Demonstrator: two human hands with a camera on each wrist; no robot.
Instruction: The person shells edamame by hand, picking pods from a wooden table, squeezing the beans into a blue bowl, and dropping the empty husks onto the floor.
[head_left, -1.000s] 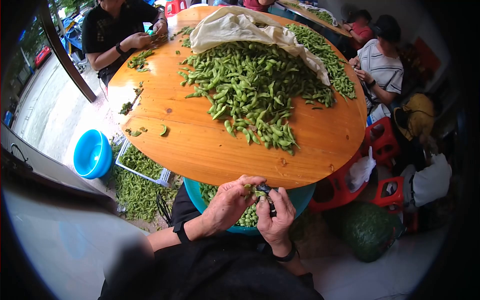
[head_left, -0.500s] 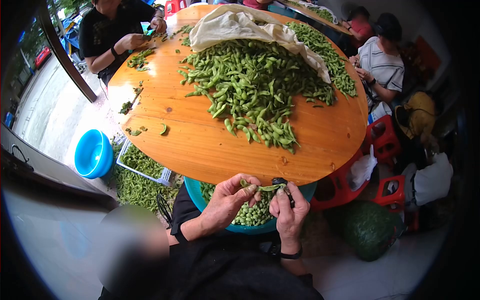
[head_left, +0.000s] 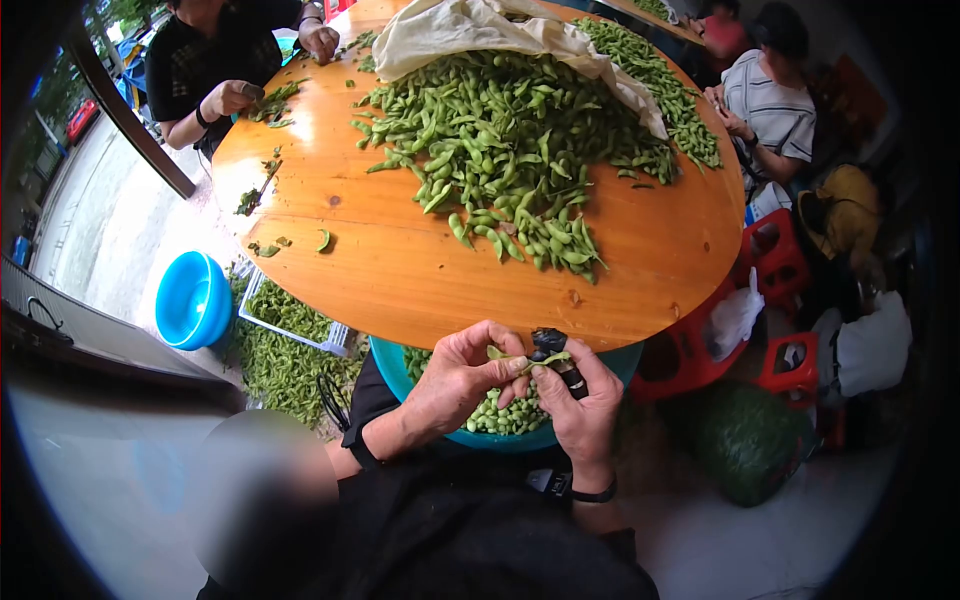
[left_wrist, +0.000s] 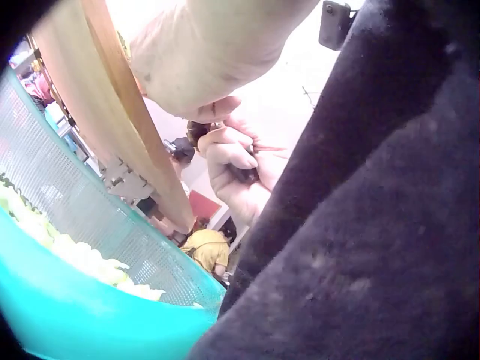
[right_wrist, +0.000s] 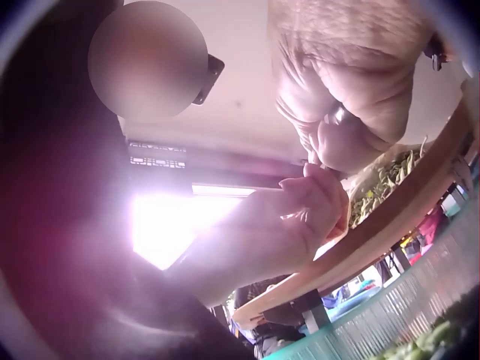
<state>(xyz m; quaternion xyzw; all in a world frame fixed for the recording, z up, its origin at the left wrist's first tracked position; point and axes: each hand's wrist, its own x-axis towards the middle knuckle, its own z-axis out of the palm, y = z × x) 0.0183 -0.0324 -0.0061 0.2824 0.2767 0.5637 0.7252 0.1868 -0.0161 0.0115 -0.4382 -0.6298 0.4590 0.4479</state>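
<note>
My left hand (head_left: 450,380) pinches one end of a green bean pod (head_left: 550,361) between thumb and fingers, just off the table's near edge. At the pod's other end, my right hand (head_left: 585,415) pinches it with the thumb and also grips a black object (head_left: 548,341), whose kind I cannot tell. The fingertips of both hands nearly meet. Below them stands a teal basin (head_left: 390,372) holding shelled green beans (head_left: 505,416). In the left wrist view the right hand (left_wrist: 229,161) curls round something dark; in the right wrist view the left hand (right_wrist: 300,210) reaches in beside it.
A large pile of bean pods (head_left: 490,150) lies on the wooden table (head_left: 390,270), partly under a pale cloth (head_left: 480,35). Left on the floor are a blue basin (head_left: 190,300) and more pods (head_left: 285,375). Red stools (head_left: 775,262) stand right. Other people sit around.
Both hands earlier bunched close together, then drew apart with a pod stretched between them; now they are closer again around the pod. Across the table, the other person's hands moved apart.
</note>
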